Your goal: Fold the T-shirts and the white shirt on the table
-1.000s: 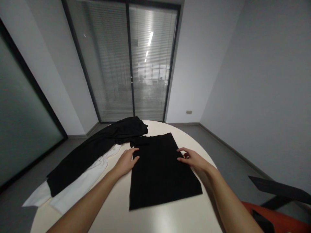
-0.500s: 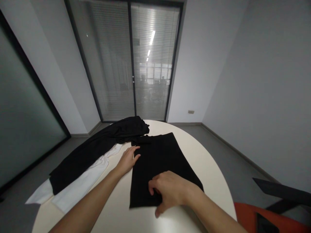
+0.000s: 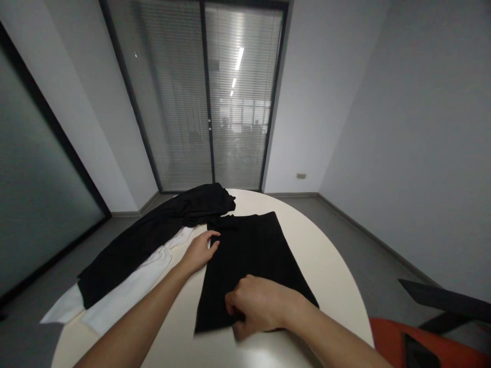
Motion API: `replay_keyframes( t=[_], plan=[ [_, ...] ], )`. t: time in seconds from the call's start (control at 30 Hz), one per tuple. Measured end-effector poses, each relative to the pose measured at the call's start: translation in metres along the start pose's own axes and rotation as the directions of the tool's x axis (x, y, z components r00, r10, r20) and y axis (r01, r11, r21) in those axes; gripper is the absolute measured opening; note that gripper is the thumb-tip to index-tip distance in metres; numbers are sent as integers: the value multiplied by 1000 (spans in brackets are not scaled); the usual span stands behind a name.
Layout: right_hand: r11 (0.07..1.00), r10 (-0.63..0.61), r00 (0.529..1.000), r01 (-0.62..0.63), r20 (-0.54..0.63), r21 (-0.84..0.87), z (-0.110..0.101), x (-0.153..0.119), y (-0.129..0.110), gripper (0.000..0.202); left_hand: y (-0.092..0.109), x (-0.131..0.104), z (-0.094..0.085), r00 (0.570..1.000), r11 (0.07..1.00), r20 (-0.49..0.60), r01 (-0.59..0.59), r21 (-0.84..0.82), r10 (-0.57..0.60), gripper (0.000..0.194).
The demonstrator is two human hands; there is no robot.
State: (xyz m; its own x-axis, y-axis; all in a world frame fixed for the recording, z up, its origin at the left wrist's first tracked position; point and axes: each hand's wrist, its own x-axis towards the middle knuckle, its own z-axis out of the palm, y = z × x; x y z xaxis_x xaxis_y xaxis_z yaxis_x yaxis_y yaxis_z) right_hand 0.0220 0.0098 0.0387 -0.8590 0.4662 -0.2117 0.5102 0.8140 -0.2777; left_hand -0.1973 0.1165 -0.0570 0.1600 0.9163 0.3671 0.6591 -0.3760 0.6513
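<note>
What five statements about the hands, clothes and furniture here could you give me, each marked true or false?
1. The right hand is at the near edge of the flat black garment. True.
2. The left hand is at the right edge of that garment. False: it is at the left edge.
3. White cloth shows along the near side of the other black garment. True.
4. The table has a dark, square top. False: its top is pale and rounded.
5. The orange-red seat is at the lower right of the view. True.
</note>
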Motion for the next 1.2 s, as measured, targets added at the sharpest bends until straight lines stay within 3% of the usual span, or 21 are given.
replay_keyframes(
  t=[0.1, 0.23, 0.33, 0.4, 0.5, 0.53, 0.57, 0.6, 0.67, 0.7, 0.73, 0.83, 0.97, 1.07, 1.13, 1.2],
  plan=[
    [999, -49, 997, 50, 65, -14, 5, 10, -22, 37, 2, 1, -9, 998, 997, 22, 61, 48, -62, 18],
    [986, -165, 978, 168, 128, -10, 16, 24, -53, 28, 1, -1, -16, 995, 981, 9, 99, 169, -101, 16],
    [968, -247, 944, 231, 221, 96, 8, 27, -57, 24, -3, -2, -16, 1000, 987, -30, 13, 160, -8, 18],
    [957, -259, 935, 215, 241, 195, -7, 23, -43, 22, -7, -2, -13, 996, 990, -56, -67, 128, 75, 23],
    [971, 10, 999, -18, 32, 240, -30, 13, 3, 28, -14, -1, -8, 986, 984, -49, -153, 96, 158, 29],
    [965, 176, 981, -155, -85, 211, -34, 8, 24, 29, -17, 0, -6, 985, 982, -46, -162, 93, 167, 31],
    [935, 341, 915, -307, -217, 174, -36, 4, 46, 28, -19, 0, -5, 985, 982, -44, -164, 89, 169, 33],
    [875, 483, 814, -457, -323, 158, -34, -1, 68, 28, -21, 1, -3, 985, 984, -47, -160, 82, 164, 34],
    [722, 652, 561, -664, -509, 193, -23, -12, 108, 34, -24, 3, -1, 987, 988, -64, -147, 54, 150, 36],
    [670, 688, 464, -702, -558, 242, -15, -17, 125, 38, -24, 4, 0, 987, 990, -76, -139, 33, 141, 37],
    [654, 710, 434, -698, -555, 292, -7, -21, 140, 42, -24, 5, 0, 988, 992, -91, -127, 8, 127, 37],
    [688, 722, 490, -582, -488, 433, 14, -31, 170, 43, -20, 9, 1, 991, 994, -121, -72, -78, 62, 38],
    [708, 702, 507, -427, -499, 562, 20, -33, 183, 26, -12, 9, -1, 997, 988, -54, -66, -137, 59, 46],
    [751, 608, 621, -247, -495, 612, 15, -35, 179, 20, -9, 8, -3, 997, 985, 6, -74, -154, 76, 45],
    [771, 516, 703, -130, -490, 623, 12, -36, 173, 21, -10, 9, -3, 997, 981, -17, -74, -177, 72, 42],
    [768, 460, 748, -65, -478, 637, 11, -37, 167, 30, -11, 10, -3, 996, 977, -66, -65, -204, 53, 39]
  ],
)
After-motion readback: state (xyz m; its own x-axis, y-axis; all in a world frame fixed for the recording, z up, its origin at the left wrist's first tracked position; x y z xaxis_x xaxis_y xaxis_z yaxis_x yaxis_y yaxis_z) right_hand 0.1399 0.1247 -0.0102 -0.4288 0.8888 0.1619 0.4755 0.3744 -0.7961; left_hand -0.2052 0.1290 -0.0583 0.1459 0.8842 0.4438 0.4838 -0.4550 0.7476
